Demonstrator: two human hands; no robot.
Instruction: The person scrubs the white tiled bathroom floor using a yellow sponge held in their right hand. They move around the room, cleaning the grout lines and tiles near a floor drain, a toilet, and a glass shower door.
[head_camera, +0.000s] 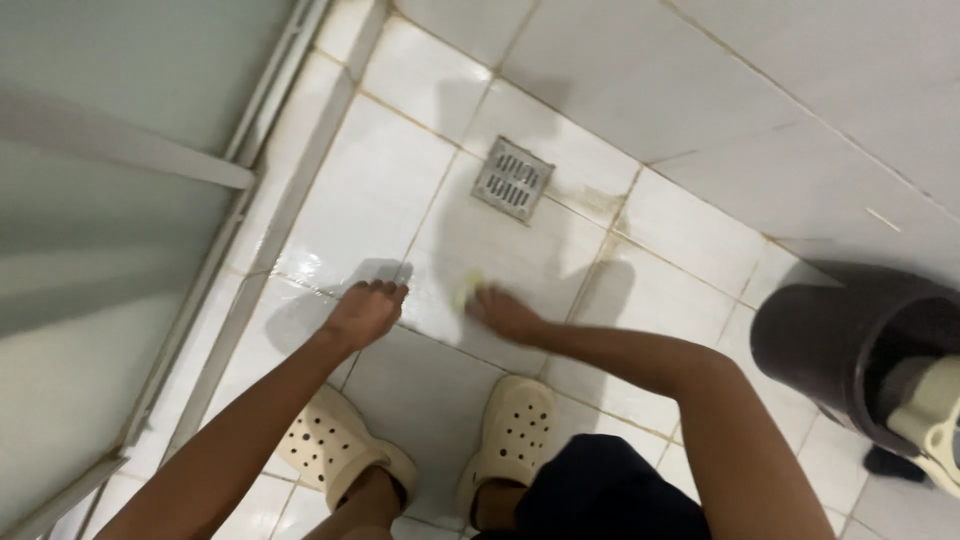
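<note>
Right hand (503, 313) grasping yellow sponge (466, 292) on the wet floor tile (500, 235), just below the drain grate (512, 179); left hand (365, 312) clenched, knuckles down, beside.

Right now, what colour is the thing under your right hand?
Pale yellow-green sponge, partly hidden under the right hand; head view.

white floor tiles (500, 250), pale yellow sponge (467, 292), cream perforated clogs (515, 430), dark bucket (850, 340)

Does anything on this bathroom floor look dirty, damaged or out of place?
Yes. Brownish staining runs along the grout lines beside the metal floor drain. The white tiles look wet and glossy near the left hand.
</note>
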